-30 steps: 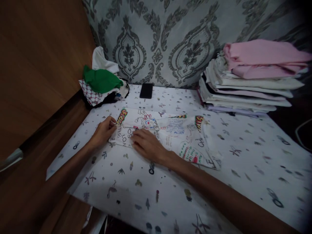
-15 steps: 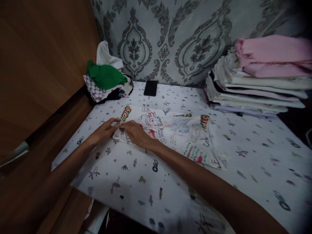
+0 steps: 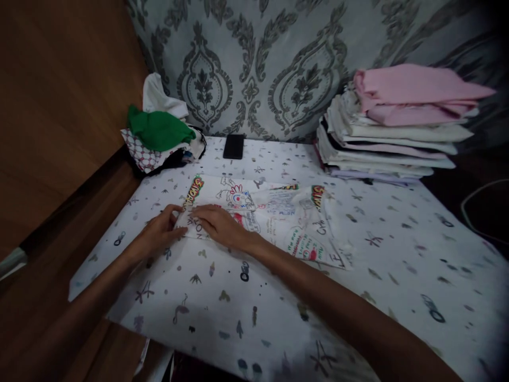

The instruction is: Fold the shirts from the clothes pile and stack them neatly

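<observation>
A white garment (image 3: pixel 274 212) with colourful cartoon drawings and lettering lies folded into a long strip, slightly wrinkled toward its right end. My left hand (image 3: pixel 157 233) is at the strip's left end, thumb and index finger apart at the edge. No cloth shows pinched between them, though the other fingers are partly hidden. Palm down, my right hand (image 3: pixel 222 227) rests on the cloth near the same end, its fingers stretched out toward the left hand.
A white patterned sheet (image 3: pixel 222 313) covers the surface. Crumpled clothes, with a green piece (image 3: pixel 161 130) on top, lie at back left. Near the wall is a dark flat object (image 3: pixel 233 146). Folded clothes (image 3: pixel 393 132) topped by a pink item (image 3: pixel 413 87) stand at back right. A wooden panel (image 3: pixel 59 106) rises at left.
My hands have moved apart a little, the left one drawing back from the cloth's edge and its thumb and finger opening. The right hand has flattened. The whole view has shifted slightly.
</observation>
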